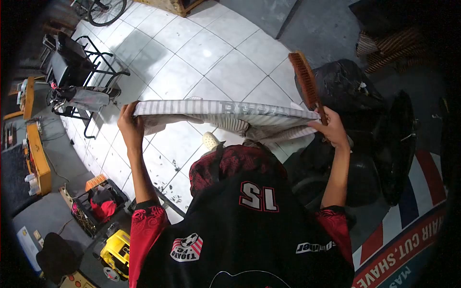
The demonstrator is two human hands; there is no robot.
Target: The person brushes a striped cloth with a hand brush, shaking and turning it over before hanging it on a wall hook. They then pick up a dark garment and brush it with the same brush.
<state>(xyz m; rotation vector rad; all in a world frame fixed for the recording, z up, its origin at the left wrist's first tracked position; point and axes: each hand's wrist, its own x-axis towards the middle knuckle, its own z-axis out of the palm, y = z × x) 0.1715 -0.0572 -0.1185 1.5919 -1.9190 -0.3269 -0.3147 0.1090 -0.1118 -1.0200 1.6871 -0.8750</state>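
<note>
A white-and-grey striped cape [192, 107] with grey lettering stretches between my two hands, folded over and drawn fairly straight along its upper edge. At its left end my left hand [129, 124] is closed on the cloth. My right hand [333, 129] grips the other end. That same hand also holds a brown long-bristled brush [306, 79] by its handle, with the bristle part pointing up and away from me. Below the cape, the middle of the cloth hangs in loose folds.
A black chair [72, 60] stands at the left, near wooden shelves [38, 158]. Dark hair clippings [168, 194] lie on the white tiles. A black bag [343, 84] and a black seat [357, 175] are at the right. A yellow toy vehicle [115, 249] sits lower left.
</note>
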